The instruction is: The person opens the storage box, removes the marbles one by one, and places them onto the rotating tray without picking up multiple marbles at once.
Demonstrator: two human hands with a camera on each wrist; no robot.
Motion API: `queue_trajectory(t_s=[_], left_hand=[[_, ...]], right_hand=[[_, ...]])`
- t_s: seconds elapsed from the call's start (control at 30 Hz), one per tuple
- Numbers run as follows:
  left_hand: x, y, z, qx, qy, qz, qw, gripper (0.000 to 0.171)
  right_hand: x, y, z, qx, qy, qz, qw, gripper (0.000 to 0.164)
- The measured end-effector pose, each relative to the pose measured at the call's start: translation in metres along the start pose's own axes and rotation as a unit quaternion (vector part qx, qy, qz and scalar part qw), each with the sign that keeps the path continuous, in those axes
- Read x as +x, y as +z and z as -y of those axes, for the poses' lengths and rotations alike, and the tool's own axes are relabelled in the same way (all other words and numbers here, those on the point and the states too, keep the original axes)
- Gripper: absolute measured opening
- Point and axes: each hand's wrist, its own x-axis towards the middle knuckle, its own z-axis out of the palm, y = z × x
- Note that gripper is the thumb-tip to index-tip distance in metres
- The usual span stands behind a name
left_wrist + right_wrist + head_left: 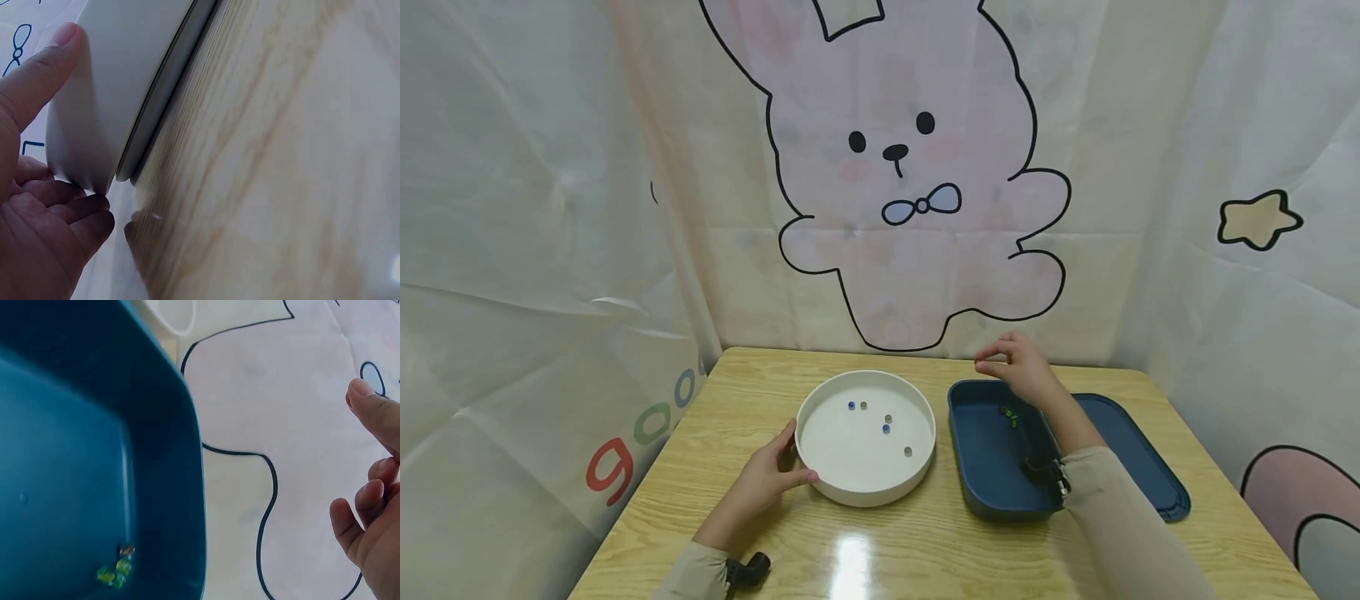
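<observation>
R hand [1024, 372] pinches a tiny reddish thing [977, 361] afaict, blue bin [1000, 475] below, white tray [850, 454] off to its left w/ my L hand [766, 477] gripping it.

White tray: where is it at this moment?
In the head view, the white tray stands on the table, left of the blue box, with the left hand holding its left side.
</observation>
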Motion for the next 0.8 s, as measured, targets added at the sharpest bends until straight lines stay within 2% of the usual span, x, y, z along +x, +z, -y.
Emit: queue_trajectory(t_s=[0.37,0.6,0.8], left_hand=[[0.001,-0.001,0.003,-0.005,0.006,0.003,1.0,0.113],[0.002,-0.001,0.004,-0.007,0.009,0.002,0.9999,0.112],[0.003,0.0,0.004,0.013,0.02,-0.009,0.9997,0.114]], right_hand=[[0.018,0.016,0.021,0.011,-0.044,0.018,0.999,0.02],[0.027,0.027,0.031,0.014,-0.048,0.031,0.998,0.016],[0.037,0.035,0.04,0.019,-0.035,0.061,0.997,0.012]])
